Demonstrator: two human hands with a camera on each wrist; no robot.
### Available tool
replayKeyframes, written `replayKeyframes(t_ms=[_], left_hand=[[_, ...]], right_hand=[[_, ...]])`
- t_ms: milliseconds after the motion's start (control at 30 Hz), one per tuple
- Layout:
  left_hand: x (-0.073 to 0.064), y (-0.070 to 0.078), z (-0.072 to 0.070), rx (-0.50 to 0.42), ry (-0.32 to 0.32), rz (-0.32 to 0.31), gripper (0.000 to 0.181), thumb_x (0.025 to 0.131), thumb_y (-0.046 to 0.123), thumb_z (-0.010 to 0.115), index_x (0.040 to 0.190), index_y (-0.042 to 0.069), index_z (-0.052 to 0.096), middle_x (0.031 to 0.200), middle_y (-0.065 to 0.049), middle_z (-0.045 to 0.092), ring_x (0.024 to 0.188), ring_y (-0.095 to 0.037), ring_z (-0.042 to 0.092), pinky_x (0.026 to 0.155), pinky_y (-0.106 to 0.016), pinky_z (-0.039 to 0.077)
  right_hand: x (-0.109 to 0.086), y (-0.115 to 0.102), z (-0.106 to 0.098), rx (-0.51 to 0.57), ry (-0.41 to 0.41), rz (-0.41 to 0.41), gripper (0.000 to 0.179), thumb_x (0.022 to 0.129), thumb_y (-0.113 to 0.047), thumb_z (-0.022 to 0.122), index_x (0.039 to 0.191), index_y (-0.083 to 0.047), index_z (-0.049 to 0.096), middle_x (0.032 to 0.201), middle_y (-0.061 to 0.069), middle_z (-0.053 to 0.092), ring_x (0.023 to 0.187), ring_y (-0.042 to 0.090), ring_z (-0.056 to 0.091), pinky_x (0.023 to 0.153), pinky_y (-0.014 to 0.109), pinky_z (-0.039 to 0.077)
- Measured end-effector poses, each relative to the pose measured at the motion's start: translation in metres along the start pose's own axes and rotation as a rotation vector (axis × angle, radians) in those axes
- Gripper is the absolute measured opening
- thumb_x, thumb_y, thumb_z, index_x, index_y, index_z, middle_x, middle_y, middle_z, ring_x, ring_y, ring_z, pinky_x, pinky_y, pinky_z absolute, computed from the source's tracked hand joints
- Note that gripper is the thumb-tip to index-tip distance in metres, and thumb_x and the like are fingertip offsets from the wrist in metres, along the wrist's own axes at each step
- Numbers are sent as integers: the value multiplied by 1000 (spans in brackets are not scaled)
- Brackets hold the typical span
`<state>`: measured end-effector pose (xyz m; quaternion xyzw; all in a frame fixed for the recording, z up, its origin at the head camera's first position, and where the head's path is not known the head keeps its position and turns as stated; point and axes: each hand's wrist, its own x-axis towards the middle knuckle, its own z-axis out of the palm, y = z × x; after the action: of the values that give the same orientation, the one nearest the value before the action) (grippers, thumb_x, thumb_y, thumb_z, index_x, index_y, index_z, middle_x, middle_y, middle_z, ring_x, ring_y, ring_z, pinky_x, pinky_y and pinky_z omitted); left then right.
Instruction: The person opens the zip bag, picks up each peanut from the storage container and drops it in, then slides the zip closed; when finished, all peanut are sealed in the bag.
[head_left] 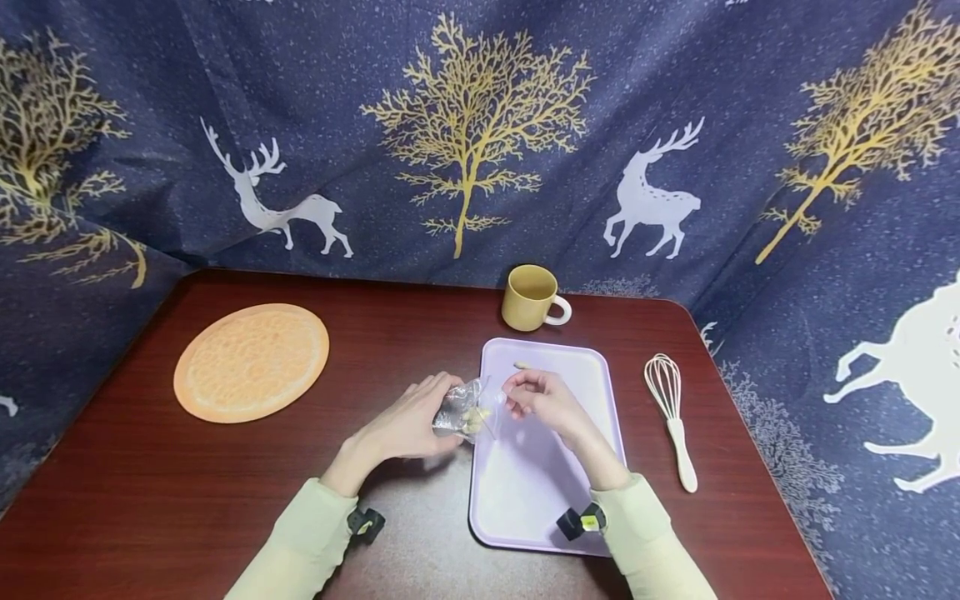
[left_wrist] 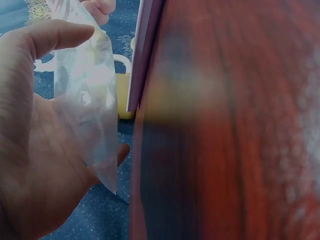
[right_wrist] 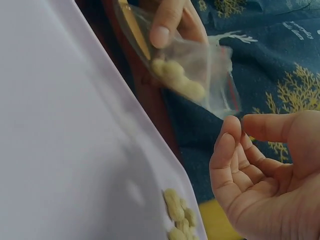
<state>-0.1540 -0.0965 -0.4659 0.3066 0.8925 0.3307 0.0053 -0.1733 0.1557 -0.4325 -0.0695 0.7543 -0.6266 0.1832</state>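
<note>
My left hand (head_left: 412, 421) grips a clear zip bag (head_left: 452, 410) between thumb and fingers, just beyond the left edge of a lilac tray (head_left: 517, 517). Peanuts (right_wrist: 172, 75) lie inside the bag, whose red-lined mouth faces my right hand (head_left: 551, 404). Over the tray, that hand's thumb and forefinger come together at a corner of the bag's mouth and appear to pinch it. Several loose peanuts (right_wrist: 174, 204) rest near the tray's far edge; in the head view my right hand mostly hides them. The left wrist view shows the bag (left_wrist: 85, 100) against my palm.
A yellow mug (head_left: 527, 298) with a white handle stands behind the tray. To the tray's right lies a white whisk (head_left: 675, 425). A round orange-slice placemat (head_left: 251, 362) is on the table's left side. A patterned dark blue cloth (head_left: 420, 208) hangs behind the table.
</note>
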Motion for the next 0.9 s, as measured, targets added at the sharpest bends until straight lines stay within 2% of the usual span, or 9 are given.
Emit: replayKeyframes(t_ms=[167,267,333,433,533,633,733,900], left_hand=[[0,0,-1,-20,5,-1,65,74,25,79,129,9,49,116,-2,55,112,-20,52,93,-48,41],[0,-1,-1,-19,13,0,63,74,24,78,128,9,49,114,-1,55,111,-20,52,92,-47,41],[0,-2,-1,-19,20,2,62,75,24,79,127,9,50,112,-1,55,109,-19,53,91,-47,41],[0,-3,-1,-21,32,7,62,74,24,79,127,8,50,111,-1,55,108,-19,53,91,-46,41],[0,-4,0,-9,44,20,62,74,25,79,126,7,50,112,-2,55,109,-20,53,91,-45,42],[0,-5,0,11,52,32,63,73,26,79,125,6,51,111,-3,56,107,-19,53,90,-44,42],[0,-4,-1,24,53,36,62,73,27,79,125,7,51,108,-2,55,104,-18,53,88,-43,42],[-1,-3,-2,21,48,33,59,74,27,79,123,9,51,105,1,54,101,-17,52,86,-44,42]], right_hand=[[6,-3,-18,-35,74,16,25,97,-5,58,110,16,58,78,9,66,65,13,61,64,26,52],[11,-3,-30,-110,130,3,23,96,-5,59,109,14,60,83,14,67,69,16,63,66,28,52],[13,-1,-37,-206,161,-21,20,95,-5,61,105,11,63,85,16,67,72,20,63,67,29,51],[17,3,-45,-415,184,-69,15,91,-5,64,100,7,68,85,13,68,74,22,63,67,29,48],[21,9,-50,-620,157,-115,14,88,-8,68,97,3,71,81,9,67,73,21,62,68,31,47],[24,15,-53,-743,130,-135,18,86,-10,71,100,1,71,81,8,67,75,21,61,72,37,48],[27,18,-54,-795,139,-130,23,85,-10,71,105,1,70,84,10,67,80,25,62,77,43,48],[31,20,-57,-803,120,-132,26,86,-7,68,110,2,69,89,14,68,86,30,64,80,47,49]])
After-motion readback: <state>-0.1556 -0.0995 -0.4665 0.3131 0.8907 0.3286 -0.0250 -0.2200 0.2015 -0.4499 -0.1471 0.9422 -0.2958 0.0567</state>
